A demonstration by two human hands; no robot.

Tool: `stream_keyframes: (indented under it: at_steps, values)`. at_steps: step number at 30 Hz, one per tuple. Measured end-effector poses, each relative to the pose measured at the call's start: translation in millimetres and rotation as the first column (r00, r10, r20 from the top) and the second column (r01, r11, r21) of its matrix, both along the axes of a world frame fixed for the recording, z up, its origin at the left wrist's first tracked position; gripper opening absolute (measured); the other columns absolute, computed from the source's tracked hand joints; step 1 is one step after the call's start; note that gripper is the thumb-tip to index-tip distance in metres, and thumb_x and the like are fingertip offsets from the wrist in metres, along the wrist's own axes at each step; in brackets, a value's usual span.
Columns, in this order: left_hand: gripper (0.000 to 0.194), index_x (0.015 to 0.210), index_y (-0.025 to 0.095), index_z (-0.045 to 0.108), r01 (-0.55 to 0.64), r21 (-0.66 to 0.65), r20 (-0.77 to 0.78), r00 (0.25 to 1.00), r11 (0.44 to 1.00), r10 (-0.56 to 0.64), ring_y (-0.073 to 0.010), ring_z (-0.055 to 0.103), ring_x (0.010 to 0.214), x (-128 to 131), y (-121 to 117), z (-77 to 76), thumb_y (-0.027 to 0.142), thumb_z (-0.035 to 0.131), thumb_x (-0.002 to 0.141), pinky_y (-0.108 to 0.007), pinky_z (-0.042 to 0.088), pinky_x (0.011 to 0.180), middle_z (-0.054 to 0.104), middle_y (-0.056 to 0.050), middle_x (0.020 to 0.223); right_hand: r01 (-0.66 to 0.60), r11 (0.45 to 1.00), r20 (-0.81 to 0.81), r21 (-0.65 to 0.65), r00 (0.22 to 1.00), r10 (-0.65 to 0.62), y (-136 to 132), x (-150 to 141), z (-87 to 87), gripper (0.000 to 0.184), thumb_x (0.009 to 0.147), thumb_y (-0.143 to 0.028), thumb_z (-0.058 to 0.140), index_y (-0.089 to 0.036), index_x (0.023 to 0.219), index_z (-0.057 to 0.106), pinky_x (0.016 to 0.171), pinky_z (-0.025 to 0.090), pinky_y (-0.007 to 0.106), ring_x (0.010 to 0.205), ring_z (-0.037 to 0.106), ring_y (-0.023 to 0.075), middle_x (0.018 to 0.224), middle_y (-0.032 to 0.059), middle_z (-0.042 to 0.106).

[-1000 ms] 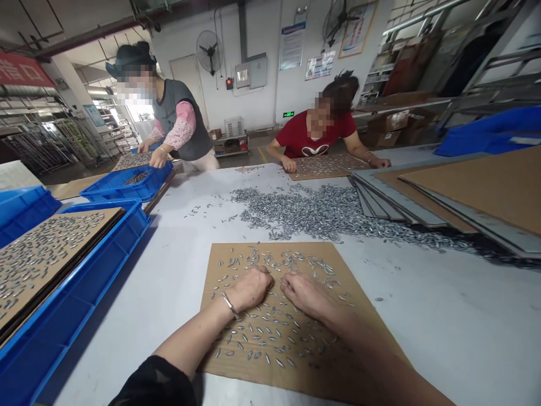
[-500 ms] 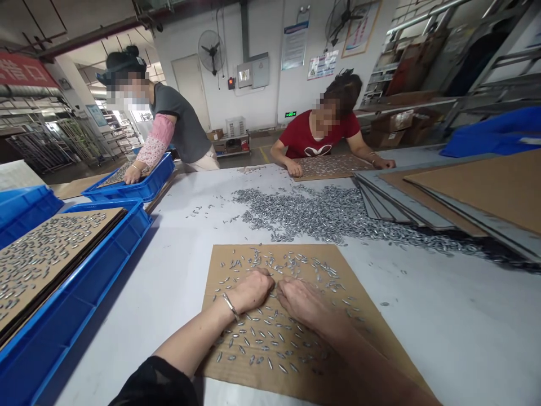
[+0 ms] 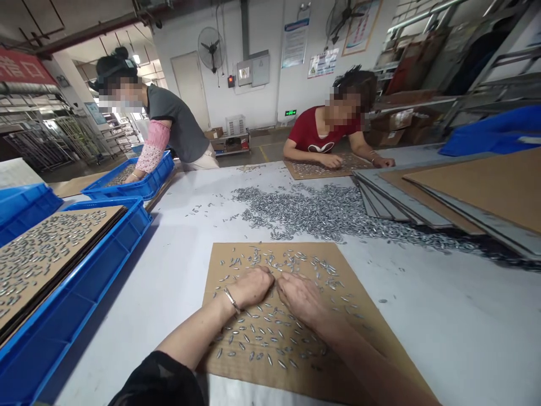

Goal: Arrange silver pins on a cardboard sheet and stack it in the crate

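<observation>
My left hand (image 3: 253, 285) and my right hand (image 3: 301, 296) rest almost touching over the middle of a brown cardboard sheet (image 3: 236, 370). Both hands are closed, fingers curled inward and down; whatever is between the fingertips is hidden. Small, spindle-shaped grey metal pieces (image 3: 270, 360) lie spread over the sheet. Those nearer me are spaced apart, while beyond my hands they sit in denser clumps. A bracelet (image 3: 232, 300) circles my left wrist. Just past the sheet's far edge spreads a large heap of the same metal pieces (image 3: 313, 214) on the white table (image 3: 169, 287).
Blue trays (image 3: 91, 304) at left hold cardboard sheets covered with pieces. Stacked boards (image 3: 477, 197) lie at right, partly over the heap. Across the table, a person in red (image 3: 310, 132) works at another sheet; a person in grey (image 3: 177, 127) reaches into a blue tray.
My hands have barely shifted, still closed over the sheet. The person in red has leaned right and moved one hand inward over their sheet. The person in grey reaches lower into the tray.
</observation>
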State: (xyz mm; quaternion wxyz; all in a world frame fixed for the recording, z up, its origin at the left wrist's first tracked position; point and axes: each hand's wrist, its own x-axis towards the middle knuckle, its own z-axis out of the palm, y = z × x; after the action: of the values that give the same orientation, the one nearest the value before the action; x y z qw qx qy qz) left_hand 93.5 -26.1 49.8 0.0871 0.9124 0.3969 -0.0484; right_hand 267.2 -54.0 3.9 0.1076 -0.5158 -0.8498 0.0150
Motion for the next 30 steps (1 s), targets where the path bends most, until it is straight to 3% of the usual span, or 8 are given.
stream_keyframes:
  at_steps: [4, 10, 17, 20, 30]
  values:
    - [0.020, 0.098, 0.009, 0.071, 0.001, 0.003, -0.034, 0.999, 1.000, -0.001, -0.0250, 0.071, 0.085, -2.8, -1.1, 7.1, 0.012, 0.052, 0.094, -0.033, 0.057, 0.075, 0.073, -0.018, 0.103, -0.016, 0.998, 0.008, -0.061, 1.000, 0.016, -3.5, 2.3, 6.6, 0.034, 0.101, -0.015, 0.043, -0.020, 0.081, 0.071, 0.079, 0.040, 0.031, 0.086, 0.066, 0.0209, 0.088, 0.0081, 0.072]
    - [0.017, 0.100, 0.015, 0.068, -0.013, 0.018, -0.008, 1.000, 1.000, 0.013, -0.0218, 0.070, 0.087, -15.0, -9.4, 14.2, 0.016, 0.051, 0.098, -0.030, 0.055, 0.076, 0.071, -0.013, 0.106, 0.092, 0.963, -0.009, -0.253, 0.995, -0.098, -8.8, 7.8, 28.0, 0.032, 0.104, -0.020, 0.044, -0.021, 0.084, 0.069, 0.071, 0.033, 0.030, 0.085, 0.066, 0.0182, 0.096, 0.0064, 0.072]
    - [0.018, 0.098, 0.014, 0.068, -0.023, 0.015, -0.027, 0.999, 1.000, 0.023, -0.0231, 0.070, 0.085, -15.8, -20.7, 6.1, 0.018, 0.051, 0.099, -0.032, 0.054, 0.076, 0.072, -0.014, 0.103, 0.185, 0.926, 0.068, -0.328, 0.983, -0.172, -13.3, -18.4, 36.6, 0.029, 0.105, -0.024, 0.045, -0.016, 0.101, 0.072, 0.072, 0.037, 0.031, 0.099, 0.072, 0.0255, 0.108, 0.0146, 0.076]
    - [0.018, 0.097, 0.013, 0.069, -0.030, 0.017, -0.039, 0.999, 0.999, 0.031, -0.0228, 0.070, 0.083, -14.8, -20.9, 5.5, 0.014, 0.051, 0.097, -0.032, 0.054, 0.076, 0.072, -0.014, 0.102, 0.211, 0.912, 0.087, -0.351, 0.978, -0.192, -11.9, -26.5, 40.0, 0.031, 0.104, -0.021, 0.044, -0.013, 0.100, 0.073, 0.070, 0.038, 0.031, 0.098, 0.074, 0.0281, 0.107, 0.0180, 0.077]
    - [0.023, 0.096, 0.010, 0.071, -0.001, 0.004, -0.086, 0.996, 1.000, 0.001, -0.0244, 0.068, 0.084, -1.0, -19.8, 7.6, 0.004, 0.052, 0.086, -0.033, 0.054, 0.078, 0.072, -0.016, 0.098, 0.221, 0.902, 0.125, -0.371, 0.974, -0.187, -15.1, -16.9, 41.3, 0.031, 0.102, -0.018, 0.043, -0.014, 0.100, 0.074, 0.070, 0.037, 0.032, 0.096, 0.074, 0.0272, 0.105, 0.0179, 0.078]
